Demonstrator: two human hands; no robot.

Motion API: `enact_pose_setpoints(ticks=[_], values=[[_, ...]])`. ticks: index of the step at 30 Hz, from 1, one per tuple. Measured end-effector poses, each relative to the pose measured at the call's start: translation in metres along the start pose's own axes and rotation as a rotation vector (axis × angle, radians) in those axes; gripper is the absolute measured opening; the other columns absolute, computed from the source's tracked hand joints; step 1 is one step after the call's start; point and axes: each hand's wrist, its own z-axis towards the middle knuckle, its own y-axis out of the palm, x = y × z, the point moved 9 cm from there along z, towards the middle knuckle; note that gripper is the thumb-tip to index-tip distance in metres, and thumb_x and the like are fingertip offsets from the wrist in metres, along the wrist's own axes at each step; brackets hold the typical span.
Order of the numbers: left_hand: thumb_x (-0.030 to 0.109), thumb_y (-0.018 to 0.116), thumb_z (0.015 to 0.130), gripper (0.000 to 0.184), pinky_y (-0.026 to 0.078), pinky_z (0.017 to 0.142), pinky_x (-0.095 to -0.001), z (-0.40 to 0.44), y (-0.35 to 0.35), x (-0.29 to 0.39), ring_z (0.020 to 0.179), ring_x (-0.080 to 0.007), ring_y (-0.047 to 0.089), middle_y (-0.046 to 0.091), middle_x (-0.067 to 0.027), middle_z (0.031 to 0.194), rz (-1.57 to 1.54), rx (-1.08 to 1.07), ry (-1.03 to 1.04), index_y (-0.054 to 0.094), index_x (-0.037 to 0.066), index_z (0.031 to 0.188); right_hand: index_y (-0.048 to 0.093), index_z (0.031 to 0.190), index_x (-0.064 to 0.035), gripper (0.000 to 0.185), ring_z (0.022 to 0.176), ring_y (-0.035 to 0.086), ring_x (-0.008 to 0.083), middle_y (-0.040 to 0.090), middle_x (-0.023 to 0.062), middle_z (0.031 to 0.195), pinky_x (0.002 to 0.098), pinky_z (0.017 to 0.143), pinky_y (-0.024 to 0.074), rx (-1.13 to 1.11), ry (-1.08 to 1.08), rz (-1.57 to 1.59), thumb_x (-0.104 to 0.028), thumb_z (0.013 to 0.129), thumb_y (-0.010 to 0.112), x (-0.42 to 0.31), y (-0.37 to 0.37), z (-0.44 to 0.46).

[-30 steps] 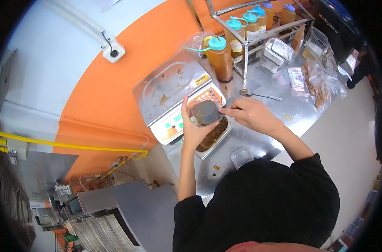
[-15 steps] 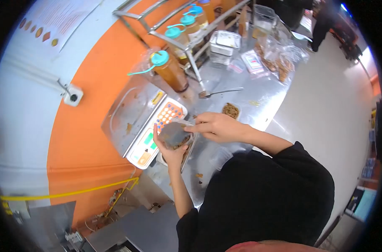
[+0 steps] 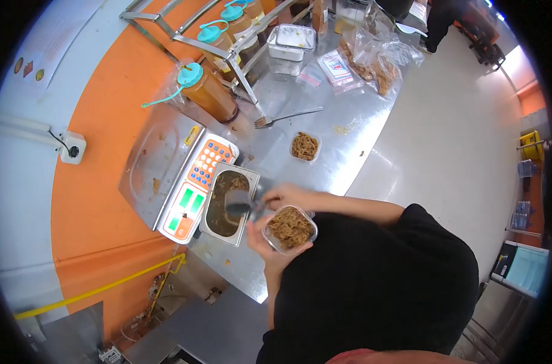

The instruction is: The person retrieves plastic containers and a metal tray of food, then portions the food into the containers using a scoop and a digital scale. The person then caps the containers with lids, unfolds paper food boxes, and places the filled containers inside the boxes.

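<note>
My left hand (image 3: pixel 262 244) grips a clear plastic container (image 3: pixel 291 229) filled with shredded brown meat, close to my body. Just beyond it, my right hand (image 3: pixel 290 197) is closed on a ladle (image 3: pixel 236 205), smeared by motion, whose dark bowl hangs over a metal pan (image 3: pixel 252 176). Brown liquid with bits of meat lies in that pan. The pan stands beside a white digital scale (image 3: pixel 217 141) with orange buttons and green displays. A second clear container of meat (image 3: pixel 304 146) sits farther back on the steel table.
A fork (image 3: pixel 288 117) lies behind the second container. Sauce bottles with turquoise caps (image 3: pixel 206 94) stand near a metal rack (image 3: pixel 242 73). White-lidded tubs (image 3: pixel 291 45) and plastic bags (image 3: pixel 373 67) are at the back. The steel table's edge (image 3: pixel 367 155) runs along the right.
The plastic container in my left hand has moved from over the pan towards my body, and its meat now shows. My right hand with the ladle has come lower in view. The camera view has shifted.
</note>
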Motion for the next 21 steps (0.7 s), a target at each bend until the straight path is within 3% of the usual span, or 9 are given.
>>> enact_pose_setpoints(ticks=[2, 5, 8, 10, 13, 15, 18, 21], values=[[0.016, 0.085, 0.045, 0.106, 0.038, 0.088, -0.0361, -0.019, 0.007, -0.024, 0.104, -0.0257, 0.044, 0.04, -0.0142, 0.111, 0.013, -0.013, -0.172, 0.018, 0.002, 0.127, 0.059, 0.095, -0.0044, 0.024, 0.08, 0.056, 0.0286, 0.059, 0.0165, 0.091, 0.0385, 0.075, 0.0425, 0.066, 0.111, -0.079, -0.02, 0.083, 0.046, -0.013, -0.031, 0.002], [0.01, 0.081, 0.051, 0.093, 0.037, 0.089, -0.0349, -0.016, 0.02, -0.052, 0.105, -0.0248, 0.043, 0.04, -0.0141, 0.11, 0.149, -0.11, -0.334, 0.023, 0.001, 0.123, 0.061, 0.094, -0.0059, 0.027, 0.08, 0.057, 0.0264, 0.06, 0.0156, 0.091, 0.0379, 0.075, 0.0422, 0.174, 0.282, -0.279, -0.024, 0.084, 0.043, -0.021, -0.105, -0.036], [0.009, 0.078, 0.056, 0.085, 0.036, 0.09, -0.0353, -0.012, 0.045, -0.11, 0.106, -0.0265, 0.041, 0.04, -0.0157, 0.111, 0.025, -0.127, -0.547, 0.026, -0.001, 0.121, 0.063, 0.084, -0.005, 0.02, 0.073, 0.056, 0.0242, 0.061, 0.0123, 0.083, 0.0338, 0.066, 0.0439, 0.237, 0.463, -0.128, -0.015, 0.078, 0.047, 0.021, -0.148, -0.055], [0.008, 0.076, 0.059, 0.081, 0.034, 0.092, -0.0357, 0.008, 0.057, -0.117, 0.109, -0.0284, 0.04, 0.039, -0.0179, 0.113, 0.07, -0.125, -0.473, 0.025, -0.001, 0.122, 0.063, 0.08, -0.0045, 0.017, 0.068, 0.056, 0.0202, 0.061, 0.0095, 0.078, 0.0314, 0.061, 0.0437, 0.214, 0.487, -0.22, -0.01, 0.075, 0.048, 0.045, -0.156, -0.055], [0.008, 0.072, 0.063, 0.079, 0.03, 0.095, -0.0366, 0.025, 0.064, -0.132, 0.113, -0.0315, 0.036, 0.035, -0.0223, 0.119, 0.088, -0.133, -0.392, 0.022, -0.003, 0.124, 0.063, 0.076, -0.0061, 0.015, 0.047, 0.045, 0.0112, 0.052, 0.0005, 0.057, 0.0262, 0.041, 0.0341, 0.205, 0.468, -0.115, -0.008, 0.073, 0.049, 0.067, -0.157, -0.058], [0.009, 0.069, 0.066, 0.079, 0.028, 0.097, -0.0371, 0.027, 0.063, -0.14, 0.116, -0.0332, 0.033, 0.031, -0.0244, 0.124, 0.104, -0.135, -0.365, 0.019, -0.003, 0.126, 0.063, 0.075, -0.0072, 0.014, 0.041, 0.039, 0.0085, 0.045, -0.0023, 0.051, 0.0239, 0.036, 0.0274, 0.184, 0.617, 0.257, -0.01, 0.073, 0.05, 0.08, -0.154, -0.068], [0.013, 0.066, 0.07, 0.078, 0.024, 0.099, -0.0383, 0.02, 0.056, -0.144, 0.119, -0.0354, 0.029, 0.027, -0.0256, 0.128, 0.175, -0.141, -0.368, 0.016, -0.004, 0.128, 0.057, 0.075, 0.0028, 0.028, 0.035, 0.018, 0.003, 0.023, -0.0077, 0.044, 0.0215, 0.032, 0.0126, 0.321, 0.746, 0.436, -0.02, 0.085, 0.044, 0.091, -0.144, -0.079], [0.016, 0.063, 0.073, 0.074, 0.023, 0.099, -0.0401, 0.01, 0.048, -0.136, 0.119, -0.0377, 0.028, 0.027, -0.0253, 0.129, 0.27, -0.162, -0.381, 0.018, -0.005, 0.127, 0.056, 0.077, 0.0029, 0.028, 0.035, 0.017, 0.0025, 0.022, -0.008, 0.044, 0.0206, 0.033, 0.0118, 0.345, 0.668, 0.418, -0.021, 0.086, 0.044, 0.084, -0.151, -0.074]])
